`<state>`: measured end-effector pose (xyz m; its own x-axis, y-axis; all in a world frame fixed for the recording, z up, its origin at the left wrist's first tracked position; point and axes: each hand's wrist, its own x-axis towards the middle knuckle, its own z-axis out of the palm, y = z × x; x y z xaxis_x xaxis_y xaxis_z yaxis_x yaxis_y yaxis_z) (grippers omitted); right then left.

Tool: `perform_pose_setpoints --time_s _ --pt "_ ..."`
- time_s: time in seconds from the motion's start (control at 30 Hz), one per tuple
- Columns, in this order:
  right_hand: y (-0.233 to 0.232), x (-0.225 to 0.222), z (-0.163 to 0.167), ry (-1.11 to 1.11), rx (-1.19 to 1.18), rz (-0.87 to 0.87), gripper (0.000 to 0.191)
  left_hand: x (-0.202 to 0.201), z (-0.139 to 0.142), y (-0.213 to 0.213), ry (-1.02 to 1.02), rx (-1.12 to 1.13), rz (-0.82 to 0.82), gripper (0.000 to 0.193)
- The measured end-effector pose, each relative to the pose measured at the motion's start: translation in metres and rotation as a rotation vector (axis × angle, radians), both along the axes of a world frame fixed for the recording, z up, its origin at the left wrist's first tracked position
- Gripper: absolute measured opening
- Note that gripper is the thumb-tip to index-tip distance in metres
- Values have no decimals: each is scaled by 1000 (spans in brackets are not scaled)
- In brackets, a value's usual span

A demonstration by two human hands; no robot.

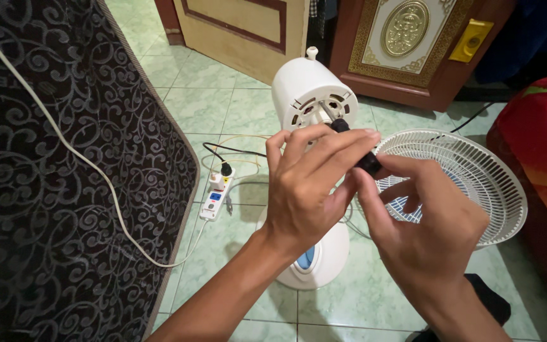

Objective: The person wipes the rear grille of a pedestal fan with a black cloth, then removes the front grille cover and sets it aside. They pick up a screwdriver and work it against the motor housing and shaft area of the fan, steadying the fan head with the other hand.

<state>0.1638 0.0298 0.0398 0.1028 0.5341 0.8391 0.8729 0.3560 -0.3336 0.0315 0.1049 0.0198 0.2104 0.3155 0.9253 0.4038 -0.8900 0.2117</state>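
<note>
Left hand and right hand both closed around a black handle at the front of a white fan motor housing, detached white fan grille lying just beside on the green tiled floor, white power strip near a dark patterned mattress.

Fan motor housing behind hands, grille right, power strip left

The one camera sits on my head, looking steeply down and forward over my forearms. My left hand and right hand fill the centre, close to the lens; the green tiled floor lies farther below.
</note>
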Motion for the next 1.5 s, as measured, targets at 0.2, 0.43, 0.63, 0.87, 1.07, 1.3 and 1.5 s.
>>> perform_pose_setpoints --time_s 0.2,0.43,0.63,0.87,1.07,1.3,1.5 --pt "1 2 -1 10 -17 5 27 -1 -1 0 -34 -36 0 46" --pt "0 -3 4 -48 42 33 35 -3 -2 3 -7 0 17 43" --pt "2 2 -4 -23 18 19 30 -1 -3 0 -16 -16 0 46" --pt "6 3 5 4 -16 -15 26 1 -2 6 -36 -12 16 38" --pt "1 -3 7 -44 31 19 29 0 -3 5 -12 19 25 40" --pt "3 3 -4 -20 0 -3 30 2 -5 0 -29 -15 -2 48" --pt "3 1 1 -15 -28 -9 30 0 -5 3 -31 -37 -23 36"
